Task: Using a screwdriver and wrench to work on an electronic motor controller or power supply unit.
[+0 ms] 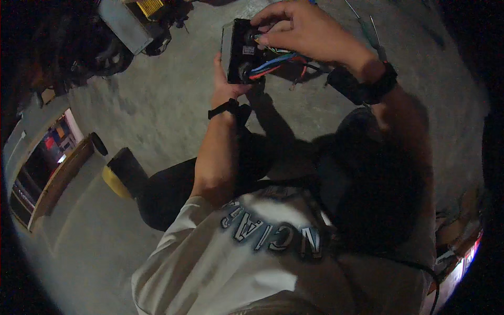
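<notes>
A black box-shaped electrical unit (238,55) with a small pale label is held up over the floor. My left hand (227,84) is closed round its lower left side, with part of the fingers hidden behind it. Thick blue and red wires (275,65) come out of a round opening near the unit's lower end and run to the right. At the upper opening my right hand (299,32) pinches thin wires (258,39), some yellowish. Its fingertips are close to the unit's face; exactly which strands they grip is hard to make out.
Two long thin tools, seemingly screwdrivers (375,32), lie on the grey floor beyond my right wrist. A grey metal case (126,26) and a yellow part (151,7) stand among dark clutter at the far left. Cardboard pieces (459,226) show at the right edge.
</notes>
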A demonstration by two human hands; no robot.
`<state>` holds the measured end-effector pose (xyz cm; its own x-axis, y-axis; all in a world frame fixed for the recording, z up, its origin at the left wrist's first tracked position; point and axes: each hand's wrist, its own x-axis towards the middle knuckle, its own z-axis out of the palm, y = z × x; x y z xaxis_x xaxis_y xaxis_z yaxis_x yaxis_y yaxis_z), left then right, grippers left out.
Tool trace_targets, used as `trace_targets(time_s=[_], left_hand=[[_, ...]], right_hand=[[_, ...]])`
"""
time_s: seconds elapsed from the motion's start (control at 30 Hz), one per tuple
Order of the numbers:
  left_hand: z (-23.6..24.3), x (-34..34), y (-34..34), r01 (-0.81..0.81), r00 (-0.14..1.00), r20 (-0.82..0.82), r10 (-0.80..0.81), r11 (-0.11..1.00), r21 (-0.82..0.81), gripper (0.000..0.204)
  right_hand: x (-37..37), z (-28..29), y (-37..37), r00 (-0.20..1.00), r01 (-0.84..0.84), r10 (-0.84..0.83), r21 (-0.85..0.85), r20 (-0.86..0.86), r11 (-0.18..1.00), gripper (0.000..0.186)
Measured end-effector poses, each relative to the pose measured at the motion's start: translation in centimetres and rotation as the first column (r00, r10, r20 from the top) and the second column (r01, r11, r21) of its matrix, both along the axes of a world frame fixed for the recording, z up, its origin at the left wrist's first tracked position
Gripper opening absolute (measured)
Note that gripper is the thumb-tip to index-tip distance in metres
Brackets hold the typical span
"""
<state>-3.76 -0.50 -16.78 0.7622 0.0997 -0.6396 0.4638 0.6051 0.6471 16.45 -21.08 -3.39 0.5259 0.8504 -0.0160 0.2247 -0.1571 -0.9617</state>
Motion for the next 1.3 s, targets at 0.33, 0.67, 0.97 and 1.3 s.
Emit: trace_targets(time_s=[0.33,0.67,0.97,1.3], left_hand=[[4.7,1.1,-2.6,-0.344,0.939,-0.153,0.309,0.864,-0.369,0.051],[1.4,-1.4,-1.1,-0.312,0.947,-0.127,0.294,0.757,-0.574,0.052],[3.0,-1.2,-0.4,-0.473,0.873,-0.150,0.465,0.881,-0.023,0.034],[10.4,-1.6,3.7,-0.738,0.665,0.183,0.724,0.599,0.311,0.032]], right_hand=[[-2.6,3.4,0.5,0.996,-0.049,0.039,-0.122,-0.079,0.991,0.045],[-1.6,7.9,3.4,0.982,-0.187,0.179,-0.188,-0.057,0.964,0.039],[-1.5,8.0,8.7,0.951,-0.201,0.247,-0.236,0.185,0.951,0.030],[-2.6,9.1,12.1,0.856,-0.265,0.351,-0.261,0.378,0.928,0.031]])
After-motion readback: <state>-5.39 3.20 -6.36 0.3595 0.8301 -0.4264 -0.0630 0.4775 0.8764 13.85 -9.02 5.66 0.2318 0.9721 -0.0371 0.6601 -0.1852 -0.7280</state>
